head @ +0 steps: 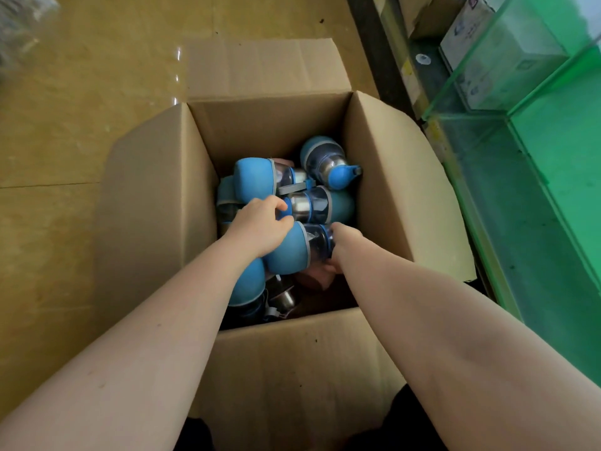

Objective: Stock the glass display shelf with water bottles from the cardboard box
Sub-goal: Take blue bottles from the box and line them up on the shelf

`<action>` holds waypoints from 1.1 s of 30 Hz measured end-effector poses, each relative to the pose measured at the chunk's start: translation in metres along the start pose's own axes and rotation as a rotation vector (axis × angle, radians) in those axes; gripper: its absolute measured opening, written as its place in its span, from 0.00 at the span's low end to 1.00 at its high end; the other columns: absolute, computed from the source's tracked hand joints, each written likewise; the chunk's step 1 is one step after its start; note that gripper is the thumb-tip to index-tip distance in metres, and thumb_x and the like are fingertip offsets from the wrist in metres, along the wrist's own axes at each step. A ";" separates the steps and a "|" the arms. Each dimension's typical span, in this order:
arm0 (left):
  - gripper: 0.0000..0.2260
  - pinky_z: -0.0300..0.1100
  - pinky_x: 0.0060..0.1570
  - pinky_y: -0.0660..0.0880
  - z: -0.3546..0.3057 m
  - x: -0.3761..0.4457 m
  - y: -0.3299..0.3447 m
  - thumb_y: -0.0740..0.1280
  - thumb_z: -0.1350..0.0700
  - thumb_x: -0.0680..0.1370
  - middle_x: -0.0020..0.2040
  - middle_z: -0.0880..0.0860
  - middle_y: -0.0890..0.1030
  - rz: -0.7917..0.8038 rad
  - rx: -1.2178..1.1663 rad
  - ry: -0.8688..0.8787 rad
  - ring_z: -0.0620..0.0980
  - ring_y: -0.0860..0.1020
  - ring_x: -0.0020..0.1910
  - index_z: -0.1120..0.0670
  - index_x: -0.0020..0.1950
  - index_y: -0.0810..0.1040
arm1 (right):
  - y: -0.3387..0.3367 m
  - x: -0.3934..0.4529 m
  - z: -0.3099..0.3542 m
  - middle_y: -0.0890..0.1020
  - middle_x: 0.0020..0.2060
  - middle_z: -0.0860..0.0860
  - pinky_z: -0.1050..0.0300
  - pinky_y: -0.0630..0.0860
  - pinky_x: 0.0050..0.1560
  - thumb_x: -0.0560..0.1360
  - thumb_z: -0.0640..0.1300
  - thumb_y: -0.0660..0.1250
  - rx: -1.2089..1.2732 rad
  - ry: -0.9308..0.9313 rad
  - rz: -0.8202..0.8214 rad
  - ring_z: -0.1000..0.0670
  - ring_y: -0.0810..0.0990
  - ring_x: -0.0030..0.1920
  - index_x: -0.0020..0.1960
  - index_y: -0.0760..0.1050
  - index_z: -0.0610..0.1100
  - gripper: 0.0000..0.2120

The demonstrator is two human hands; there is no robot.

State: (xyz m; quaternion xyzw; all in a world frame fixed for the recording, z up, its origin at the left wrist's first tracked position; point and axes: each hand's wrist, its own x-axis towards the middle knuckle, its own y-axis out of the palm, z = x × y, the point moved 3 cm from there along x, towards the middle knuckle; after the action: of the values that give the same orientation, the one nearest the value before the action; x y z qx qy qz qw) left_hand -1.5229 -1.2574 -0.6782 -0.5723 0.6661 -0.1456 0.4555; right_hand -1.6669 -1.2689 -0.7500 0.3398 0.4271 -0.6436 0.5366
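Reaching into the open cardboard box [383, 177], both bare arms extend down from the lower edge of the head view. The box stands on a yellow-brown floor [81, 109] with all 4 flaps folded outward.

Contents: a loose pile of blue water bottles [325, 161] lying on their sides, blue sleeves with grey trim, clear sections and silver collars. At least 5 bottles visible; exact count cannot be told, since lower ones are partly hidden.

Left hand [260, 226]: fingers curled over the capped end of the middle bottle [318, 205], which lies crosswise in the pile. Fingertips wrap the blue cap; grip closed on that bottle.

Right hand [340, 247]: mostly hidden behind its own wrist. Fingers appear wrapped round the clear neck end of the near bottle [289, 252], whose blue base points left and touches the left wrist. Grip closed on this bottle, though fingertips are not fully seen.

Glass display shelf [487, 102]: just right of the box, green-tinted panes. Pale cartons [497, 50] sit behind the upper glass. No bottles seen on it in view.

Upper left corner: crumpled clear plastic [22, 21], blurred.
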 end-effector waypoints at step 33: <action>0.40 0.41 0.56 0.69 0.000 -0.011 -0.020 0.76 0.48 0.65 0.67 0.51 0.70 -0.123 -0.141 -0.005 0.51 0.72 0.64 0.52 0.72 0.61 | 0.026 -0.072 0.074 0.81 0.53 0.49 0.49 0.78 0.58 0.60 0.54 0.78 -0.073 -0.609 0.262 0.48 0.82 0.52 0.61 0.71 0.45 0.34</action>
State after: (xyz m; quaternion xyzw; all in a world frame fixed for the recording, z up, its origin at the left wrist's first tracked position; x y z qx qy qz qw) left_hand -1.5116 -1.2537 -0.6592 -0.6433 0.6371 -0.1244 0.4060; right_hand -1.6262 -1.3092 -0.6606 0.1642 0.2227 -0.6254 0.7296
